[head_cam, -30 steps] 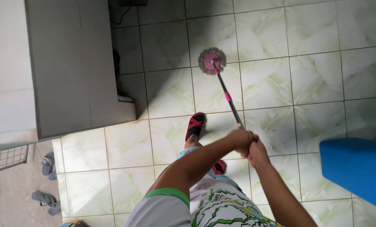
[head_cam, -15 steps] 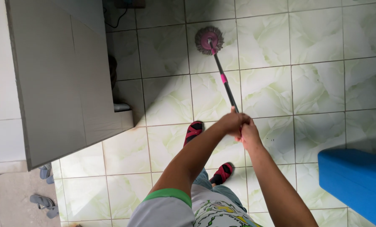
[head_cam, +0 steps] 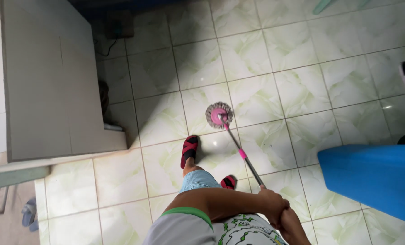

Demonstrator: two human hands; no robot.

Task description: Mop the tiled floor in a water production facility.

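Mop head point(head_cam: 219, 115) drawn nearer the feet than before, left hand point(head_cam: 271, 205) and right hand point(head_cam: 292, 225) both clenched around mop handle point(head_cam: 244, 156), grey counter point(head_cam: 53, 81) edge left, blue bin point(head_cam: 374, 179) right, open tiled floor point(head_cam: 302, 90) ahead.

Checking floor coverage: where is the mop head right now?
Head view: the mop head rests on the tiled floor near centre, just ahead of the red sandal.

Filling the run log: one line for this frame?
left hand: grip on mop handle | right hand: grip below left | mop head: on tiled floor ahead of sandal | blue bin: right
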